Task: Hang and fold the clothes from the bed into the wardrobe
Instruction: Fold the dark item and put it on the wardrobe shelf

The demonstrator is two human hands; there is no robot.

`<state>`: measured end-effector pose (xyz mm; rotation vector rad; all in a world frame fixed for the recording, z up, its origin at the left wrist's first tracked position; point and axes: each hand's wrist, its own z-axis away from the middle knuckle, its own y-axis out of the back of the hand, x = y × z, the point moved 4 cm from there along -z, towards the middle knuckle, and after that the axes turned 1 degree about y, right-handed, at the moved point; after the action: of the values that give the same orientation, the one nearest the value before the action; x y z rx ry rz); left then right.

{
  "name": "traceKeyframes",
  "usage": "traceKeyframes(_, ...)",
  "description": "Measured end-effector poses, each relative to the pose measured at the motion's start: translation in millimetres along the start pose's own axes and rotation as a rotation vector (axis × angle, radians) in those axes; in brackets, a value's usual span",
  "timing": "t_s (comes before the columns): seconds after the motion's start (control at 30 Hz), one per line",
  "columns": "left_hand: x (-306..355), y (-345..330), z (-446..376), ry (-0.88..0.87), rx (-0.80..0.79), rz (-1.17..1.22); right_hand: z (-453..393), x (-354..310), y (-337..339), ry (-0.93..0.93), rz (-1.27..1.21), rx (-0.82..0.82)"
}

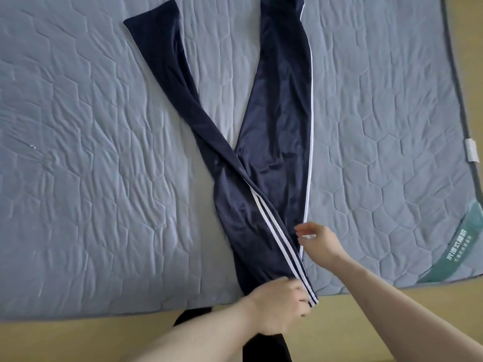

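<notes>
Now left hand [278, 307] grips navy trousers [277, 142] (legs crossed), right hand [317, 242] hovering.

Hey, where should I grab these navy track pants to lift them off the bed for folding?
Take the navy track pants at the waist end by the near bed edge, where your left hand already holds them, coming from your side. Add your right hand there. The legs splay and cross farther out, so lifting there should let them hang straight.
</notes>
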<state>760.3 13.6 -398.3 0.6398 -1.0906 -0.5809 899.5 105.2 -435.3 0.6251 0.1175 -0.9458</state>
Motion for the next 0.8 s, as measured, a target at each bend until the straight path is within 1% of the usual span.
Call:
traceKeyframes(0.07,-43.1,14.3,22.5,0.173,0.183,0.28,-14.8,-25.3,-10.6,0.069,-0.009,0.033)
traceKeyframes(0.1,-72.0,22.7,37.3,0.309,0.297,0.372,-23.2,-39.9,-15.9,0.106,-0.025,0.042)
traceKeyframes(0.17,-138.4,44.1,72.3,0.652,0.537,0.493,-40.6,-70.0,-25.2,0.175,-0.063,0.061)
traceKeyframes(0.23,-206.5,73.1,101.6,0.974,0.742,0.555,-56.9,-95.6,-33.6,0.215,-0.095,0.084)
traceKeyframes(0.3,-270.1,101.2,118.6,1.252,0.853,0.636,-70.3,-111.6,-42.2,0.233,-0.107,0.09)
traceKeyframes(0.37,-321.7,120.5,121.4,1.452,0.893,0.811,-80.2,-115.9,-50.9,0.226,-0.077,0.075)
traceKeyframes(0.4,-340.8,128.7,118.2,1.504,0.886,0.891,-83.8,-114.9,-53.9,0.223,-0.045,0.063)
traceKeyframes(0.5,-370.3,148.7,94.5,1.543,0.861,1.031,-92.1,-103.3,-59.7,0.219,0.035,0.043)
traceKeyframes(0.57,-378.9,151.8,76.1,1.558,0.9,1.147,-96.5,-95.2,-60.7,0.229,0.016,0.026)
traceKeyframes(0.6,-382.9,152.4,68.6,1.566,0.929,1.186,-98.2,-91.1,-61.6,0.223,-0.029,-0.01)
traceKeyframes(0.67,-388.2,157.8,59.1,1.604,1.004,1.19,-96.0,-84.9,-62.0,0.179,-0.163,-0.116)
traceKeyframes(0.73,-390.0,172.7,52.8,1.619,1.124,1.111,-92.3,-77.1,-56.1,0.139,-0.303,-0.169)
traceKeyframes(0.77,-388.1,185.2,49.2,1.574,1.211,1.055,-90.6,-72.1,-51.4,0.129,-0.364,-0.165)
traceKeyframes(0.8,-384.8,201.0,43.4,1.493,1.295,0.991,-88.5,-68.7,-45.7,0.127,-0.426,-0.146)
